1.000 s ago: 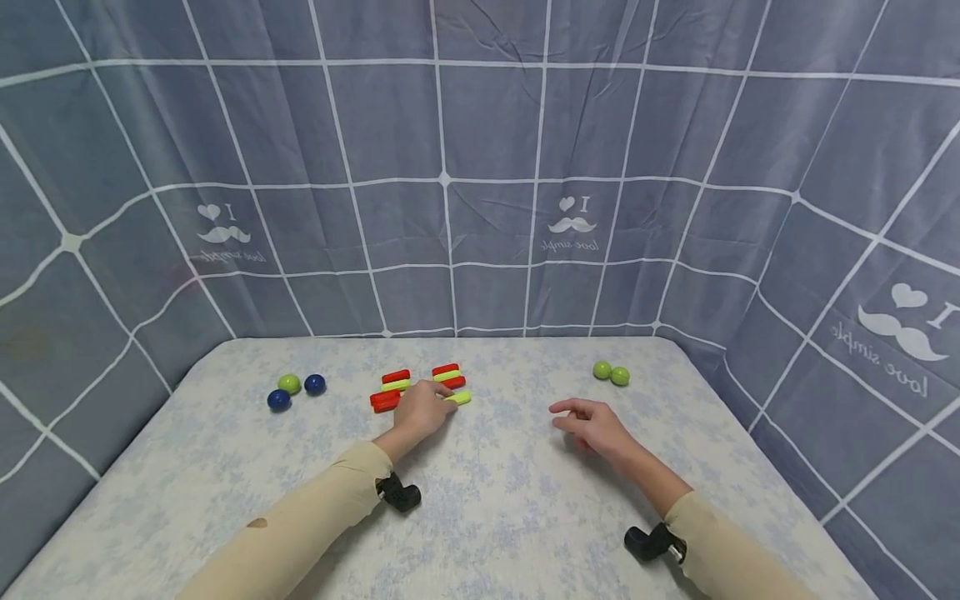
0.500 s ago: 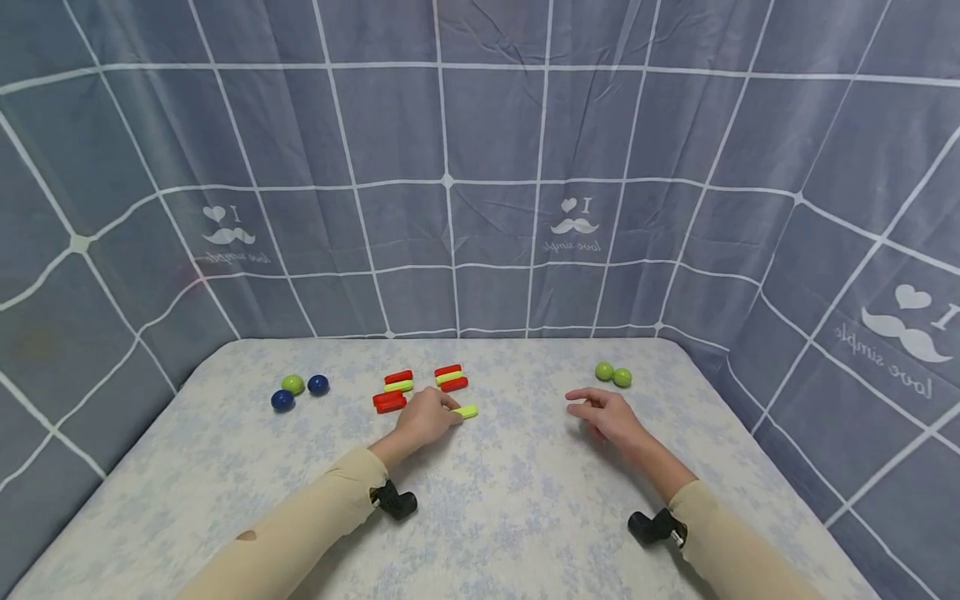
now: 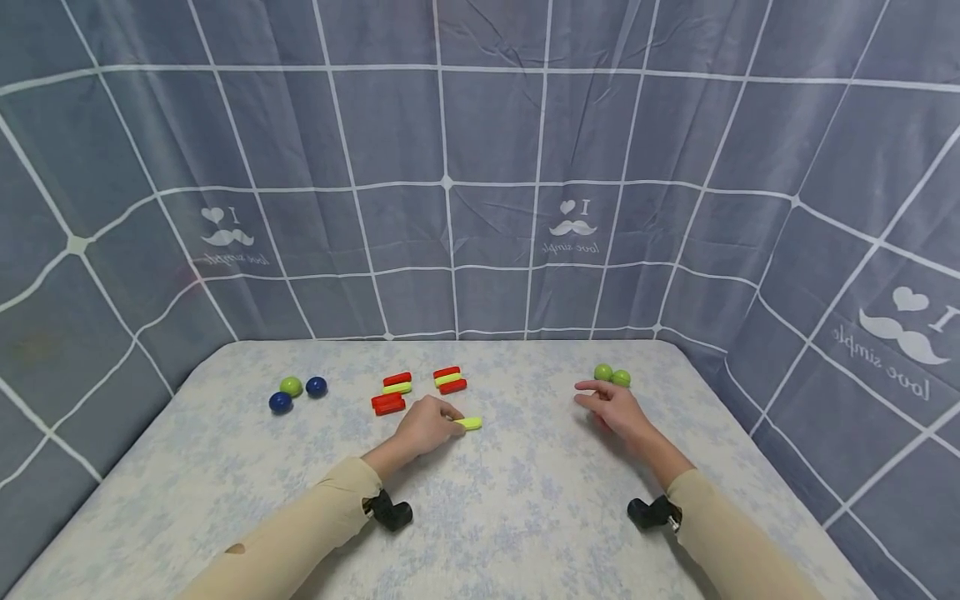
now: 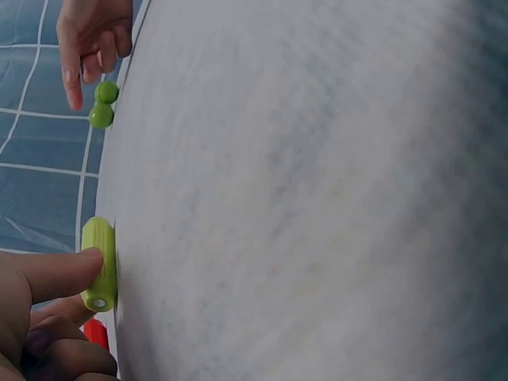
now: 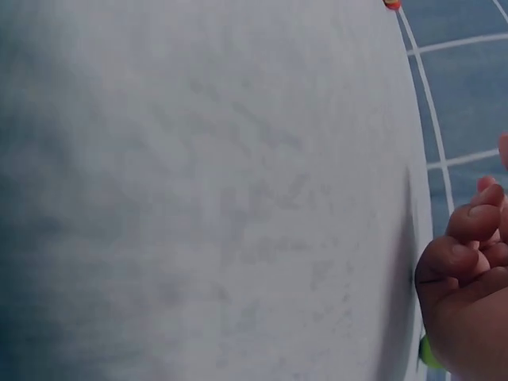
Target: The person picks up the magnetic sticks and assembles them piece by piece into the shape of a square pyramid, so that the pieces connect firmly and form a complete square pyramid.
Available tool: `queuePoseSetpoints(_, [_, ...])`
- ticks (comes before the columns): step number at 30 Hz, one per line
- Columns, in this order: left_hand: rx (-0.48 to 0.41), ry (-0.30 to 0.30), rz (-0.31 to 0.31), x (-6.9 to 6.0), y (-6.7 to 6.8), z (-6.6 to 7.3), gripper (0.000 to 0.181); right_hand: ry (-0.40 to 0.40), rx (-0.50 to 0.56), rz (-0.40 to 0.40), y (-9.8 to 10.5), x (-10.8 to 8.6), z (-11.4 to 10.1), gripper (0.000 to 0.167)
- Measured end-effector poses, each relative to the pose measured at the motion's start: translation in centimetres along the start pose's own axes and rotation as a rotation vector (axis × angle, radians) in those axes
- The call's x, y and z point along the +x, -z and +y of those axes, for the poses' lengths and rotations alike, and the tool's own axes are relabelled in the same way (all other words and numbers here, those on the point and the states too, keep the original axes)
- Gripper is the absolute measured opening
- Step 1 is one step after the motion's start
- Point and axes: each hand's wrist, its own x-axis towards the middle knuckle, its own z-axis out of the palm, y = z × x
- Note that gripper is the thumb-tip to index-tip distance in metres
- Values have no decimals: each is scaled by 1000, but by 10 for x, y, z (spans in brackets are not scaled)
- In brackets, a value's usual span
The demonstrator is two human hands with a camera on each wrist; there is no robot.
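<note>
My left hand (image 3: 426,427) pinches a yellow-green, round-ended bar (image 3: 471,423) low over the table. The left wrist view shows the thumb pressed on the ridged side of this yellow-green bar (image 4: 98,233), with a fingertip behind it. My right hand (image 3: 617,411) hovers, holding nothing, its fingers loosely bent. Just beyond it sit two small green balls (image 3: 603,372), side by side. Behind the left hand lie two groups of similar short bars: one has red bars (image 3: 388,404) and a yellow-green bar (image 3: 397,387), the other a yellow-green bar (image 3: 448,380) between two red ones.
Two dark blue balls (image 3: 281,403) and a green ball (image 3: 291,386) are clustered at the table's left. A pale, blue-patterned cloth (image 3: 480,517) covers the table. Grey-blue curtain (image 3: 487,225) with white lines stands behind the back edge and along both sides.
My left hand has drawn the yellow-green bar away from the grouped bars, toward me and slightly right. My right hand has shifted right and farther away, closer to the two green balls.
</note>
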Motion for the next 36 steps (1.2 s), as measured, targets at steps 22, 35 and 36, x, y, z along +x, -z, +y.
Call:
queuePoseSetpoints(22, [-1, -36, -33, -12, 1, 3, 16, -109, 166, 180, 18, 34, 20, 60])
queuePoseSetpoints(35, [-14, -41, -39, -9, 1, 2, 16, -89, 28, 285, 13, 45, 18, 60])
queuePoseSetpoints(36, [-19, -40, -42, -9, 0, 1, 15, -95, 18, 297, 13, 45, 19, 59])
